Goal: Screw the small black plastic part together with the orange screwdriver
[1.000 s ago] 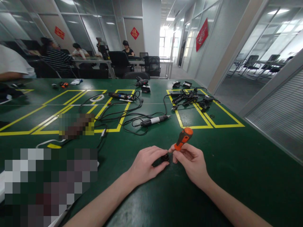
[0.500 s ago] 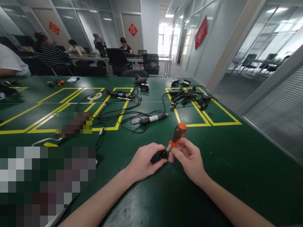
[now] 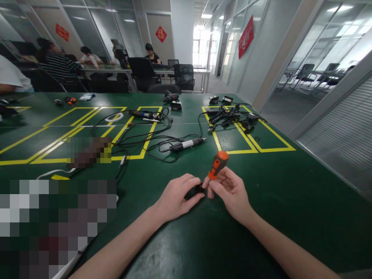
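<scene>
My left hand (image 3: 180,195) rests at the table's middle, thumb and fingers closed round a small black part (image 3: 199,188). The part is mostly covered by the fingers, so its kind does not show. My right hand (image 3: 228,190) grips a screwdriver (image 3: 218,164) with an orange and dark grey handle. The handle stands nearly upright, leaning a little right at the top. Its shaft is hidden behind the right fingers, close beside the black part; I cannot tell whether the tip touches it.
On the green table (image 3: 276,221) beyond my hands lies an electric screwdriver (image 3: 186,145) with its cable. A pile of black cables and parts (image 3: 229,116) lies at back right. A cordless drill (image 3: 170,97) stands farther back. Several people sit at the back and left.
The screwdriver handle has turned about its axis, showing a different side of its orange and grey grip. Both hands keep nearly the same place; the view has shifted slightly.
</scene>
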A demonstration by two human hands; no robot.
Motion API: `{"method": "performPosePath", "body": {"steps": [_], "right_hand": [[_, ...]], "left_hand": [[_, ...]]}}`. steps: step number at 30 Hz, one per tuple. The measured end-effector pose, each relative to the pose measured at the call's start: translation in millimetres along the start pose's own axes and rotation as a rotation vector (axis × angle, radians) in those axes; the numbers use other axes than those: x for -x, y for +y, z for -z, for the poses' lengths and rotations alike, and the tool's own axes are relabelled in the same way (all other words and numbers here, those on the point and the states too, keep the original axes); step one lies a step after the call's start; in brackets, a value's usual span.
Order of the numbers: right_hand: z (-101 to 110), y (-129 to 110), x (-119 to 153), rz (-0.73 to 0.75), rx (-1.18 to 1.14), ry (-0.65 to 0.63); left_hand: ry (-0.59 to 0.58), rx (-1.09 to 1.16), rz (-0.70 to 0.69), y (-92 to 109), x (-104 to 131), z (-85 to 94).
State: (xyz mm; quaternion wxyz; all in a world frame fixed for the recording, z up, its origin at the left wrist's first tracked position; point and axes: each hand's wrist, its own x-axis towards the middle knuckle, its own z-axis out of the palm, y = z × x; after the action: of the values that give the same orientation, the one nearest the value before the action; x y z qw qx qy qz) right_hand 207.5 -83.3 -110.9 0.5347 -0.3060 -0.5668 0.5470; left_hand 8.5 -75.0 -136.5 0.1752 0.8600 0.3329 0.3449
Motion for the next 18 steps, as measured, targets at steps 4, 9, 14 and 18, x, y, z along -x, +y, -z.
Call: {"method": "performPosePath", "body": {"steps": [4, 9, 14, 18], "right_hand": [[0.1, -0.6, -2.1, -0.008, 0.033, 0.023], [2.3, -1.9, -4.5, -0.035, 0.041, 0.012], [1.8, 1.5, -2.9, -0.033, 0.033, 0.067], [0.9, -1.0, -2.5, -0.016, 0.087, 0.066]], "left_hand": [[0.007, -0.01, -0.013, 0.5, -0.4, -0.3], [0.009, -0.02, -0.03, 0.0, -0.2, -0.6], [-0.012, -0.023, 0.042, 0.3, 0.4, -0.7], [-0.017, -0.024, 0.031, 0.5, 0.4, 0.0]]}}
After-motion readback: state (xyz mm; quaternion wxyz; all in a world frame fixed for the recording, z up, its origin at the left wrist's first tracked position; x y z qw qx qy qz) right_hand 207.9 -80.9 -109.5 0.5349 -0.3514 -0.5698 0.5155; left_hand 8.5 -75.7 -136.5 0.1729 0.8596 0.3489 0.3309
